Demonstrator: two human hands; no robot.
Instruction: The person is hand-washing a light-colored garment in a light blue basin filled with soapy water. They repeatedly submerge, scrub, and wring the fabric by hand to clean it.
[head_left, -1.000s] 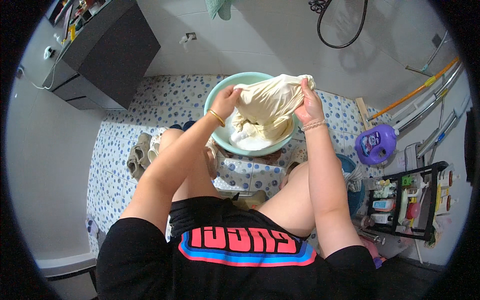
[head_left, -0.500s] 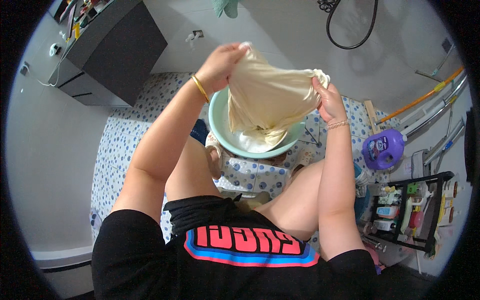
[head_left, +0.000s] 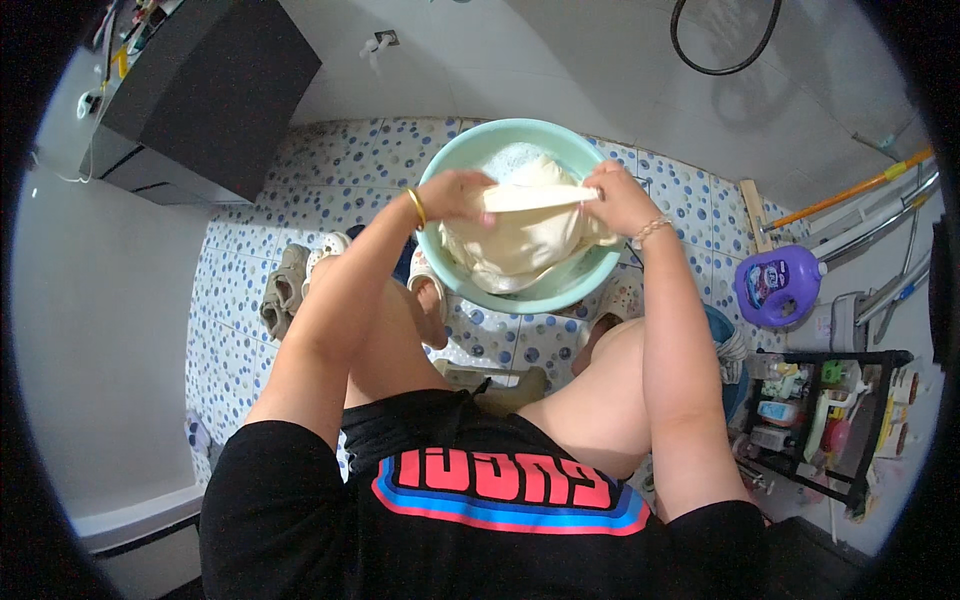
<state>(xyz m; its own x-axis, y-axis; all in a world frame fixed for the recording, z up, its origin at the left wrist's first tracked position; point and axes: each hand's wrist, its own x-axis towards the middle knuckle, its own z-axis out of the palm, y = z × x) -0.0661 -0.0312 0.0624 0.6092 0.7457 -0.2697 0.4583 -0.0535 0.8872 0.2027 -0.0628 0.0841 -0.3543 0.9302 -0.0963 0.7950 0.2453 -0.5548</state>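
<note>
A wet cream-coloured cloth garment (head_left: 515, 245) lies bunched in a pale green basin (head_left: 450, 160) that stands on the floor before me. White suds (head_left: 512, 158) show at the basin's far side. My left hand (head_left: 458, 195), with a gold bangle on its wrist, grips one end of a flat band along the garment's edge. The other end is pinched in my right hand (head_left: 618, 200), so the band stretches level between them over the basin. Which type of garment it is, I cannot tell.
To the right, a purple jug (head_left: 775, 285) stands near leaning poles (head_left: 850, 195) and a black rack (head_left: 850, 430) of bottles. A dark cabinet (head_left: 210, 100) hangs at the left. Grey shoes (head_left: 285, 290) sit on the dotted floor (head_left: 330, 160) beside my left leg.
Both hands have come down with the cloth, from holding it spread above the basin to just over it. Most of the cloth now rests inside. My view has shifted slightly.
</note>
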